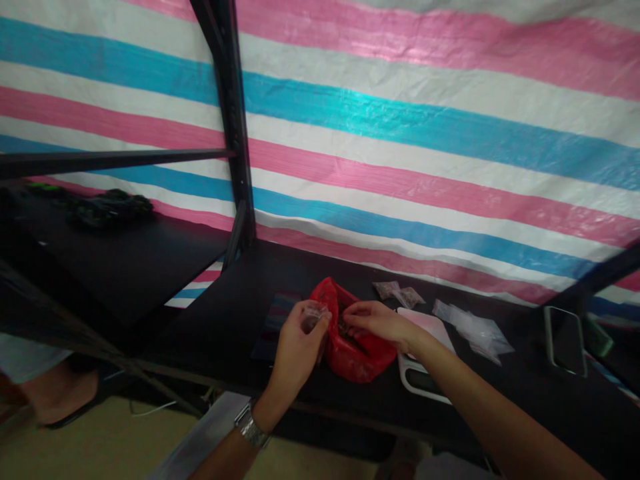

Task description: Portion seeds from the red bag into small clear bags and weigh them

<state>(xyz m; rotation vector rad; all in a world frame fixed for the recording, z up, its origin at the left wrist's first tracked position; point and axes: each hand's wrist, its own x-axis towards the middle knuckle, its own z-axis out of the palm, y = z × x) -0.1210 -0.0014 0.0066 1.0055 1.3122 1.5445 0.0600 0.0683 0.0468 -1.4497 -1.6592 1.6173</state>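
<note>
An open red plastic bag (360,368) stands on the black shelf (220,333), with a brownish loose material (345,327) inside that is too small to make out. On its left side my left hand (299,339) is closed around a small clear plastic bag (316,312). My right hand (379,324) reaches over the red bag's opening, its fingertips pinched together at the contents. Whatever lies between those fingers is hidden. Right of the red bag, partly under my right forearm, sits a white digital scale (425,385).
Small filled clear packets (397,292) lie behind the scale. Farther right are a stack of clear plastic bags (477,335) and a phone (565,343). A black metal post (235,120) rises at the back left. Another person's foot (70,397) shows at lower left.
</note>
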